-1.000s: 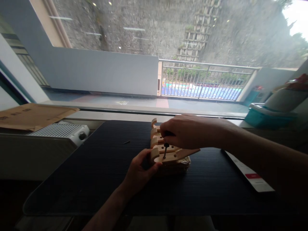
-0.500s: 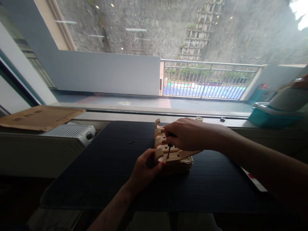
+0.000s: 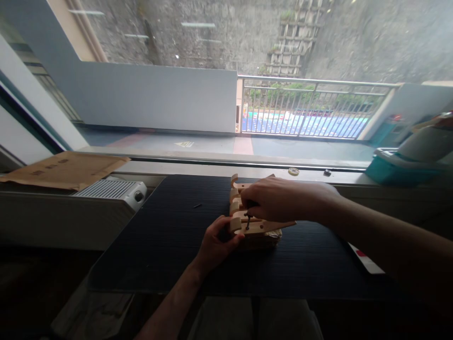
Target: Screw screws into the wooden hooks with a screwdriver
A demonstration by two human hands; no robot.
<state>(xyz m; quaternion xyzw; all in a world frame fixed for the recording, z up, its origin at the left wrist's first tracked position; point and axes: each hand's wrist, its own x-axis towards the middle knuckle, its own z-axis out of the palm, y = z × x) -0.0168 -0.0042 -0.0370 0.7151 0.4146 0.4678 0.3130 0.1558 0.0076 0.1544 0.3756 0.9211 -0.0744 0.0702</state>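
A light wooden rack of several hooked slats (image 3: 255,227) rests on a block wrapped in something brownish and shiny (image 3: 271,239). Its curved ends point left, and dark round holes show in the slats. My left hand (image 3: 216,243) is closed around the hooked end of the nearest slat, thumb low on its front side. From above, my right hand (image 3: 283,198) grips a screwdriver (image 3: 248,221); the handle is mostly hidden in the fist. The screwdriver's tip stands in a hole of the nearest slat, shaft nearly upright. Left of the rack lies a small dark pin-like piece (image 3: 197,205).
All this is on a black table (image 3: 159,255) by a window. A brown envelope (image 3: 67,167) lies over a white radiator (image 3: 109,189) at left. The sill holds a tape roll (image 3: 293,171) and a teal box (image 3: 396,170). A white-and-red flat item (image 3: 368,260) lies right.
The view has shifted slightly. My right hand has turned a little on the screwdriver, whose tip stays in the same slat. My left hand keeps its grip.
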